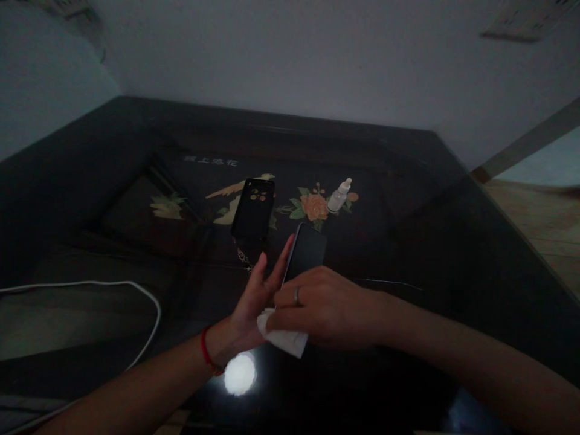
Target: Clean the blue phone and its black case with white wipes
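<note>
My left hand [256,299] supports a smartphone [308,249] from beneath and along its left side, screen facing up. The thumb points upward, free of the phone. My right hand [324,305], with a ring on one finger, is closed on a white tissue [290,339] and lies over the phone's lower end, hiding that part. Just beyond my hands a black phone case [254,211] rests on the table with its camera cutouts showing. A beaded strap [243,255] trails from the case's near end.
A small white dropper bottle [339,195] stands on the dark glossy table [385,241], by a printed flower. At the left a white cable [136,287] loops across. Beyond the table's far edge rises a wall [281,54] with a socket [521,21].
</note>
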Tool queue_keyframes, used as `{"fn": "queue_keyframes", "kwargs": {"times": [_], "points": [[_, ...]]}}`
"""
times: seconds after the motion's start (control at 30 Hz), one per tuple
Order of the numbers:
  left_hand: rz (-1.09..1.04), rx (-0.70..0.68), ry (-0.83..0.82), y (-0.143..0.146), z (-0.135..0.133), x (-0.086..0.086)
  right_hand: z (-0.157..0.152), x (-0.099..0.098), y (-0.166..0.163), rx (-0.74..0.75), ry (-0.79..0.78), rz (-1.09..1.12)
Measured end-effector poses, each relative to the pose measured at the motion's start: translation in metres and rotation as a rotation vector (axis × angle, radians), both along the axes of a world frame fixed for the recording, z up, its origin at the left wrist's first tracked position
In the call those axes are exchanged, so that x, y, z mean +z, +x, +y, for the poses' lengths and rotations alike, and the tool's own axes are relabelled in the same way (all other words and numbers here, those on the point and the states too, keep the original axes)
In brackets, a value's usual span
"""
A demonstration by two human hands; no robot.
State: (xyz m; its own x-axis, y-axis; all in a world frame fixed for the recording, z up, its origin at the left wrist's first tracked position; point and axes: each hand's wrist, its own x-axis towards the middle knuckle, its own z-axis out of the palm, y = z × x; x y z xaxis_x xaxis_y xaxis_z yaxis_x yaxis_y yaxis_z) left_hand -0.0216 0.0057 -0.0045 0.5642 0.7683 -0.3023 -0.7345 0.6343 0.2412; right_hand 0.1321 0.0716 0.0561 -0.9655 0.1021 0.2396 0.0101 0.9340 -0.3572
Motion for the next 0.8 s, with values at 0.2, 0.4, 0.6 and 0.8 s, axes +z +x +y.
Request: {"fn": "queue_keyframes", "kwargs": {"times": [0.2,0.4,0.6,0.8], "points": [[0.113,-0.001,-0.029,0.002,-0.001,0.002,0.033,0.004,0.009,-0.553,-0.034,0.13],[0.086,0.049,-0.038,0.004,-0.001,0.004,0.0,0.008,-0.003,-0.194,0.001,-0.057],[0.116,0.018,-0.022,0.003,-0.002,0.004,0.026,0.005,0.003,-0.682,0.055,0.038],[0.055,0.036,0.003,0.0,-0.001,0.003,-0.023,-0.001,-0.009,-0.153,0.064,-0.016]]}}
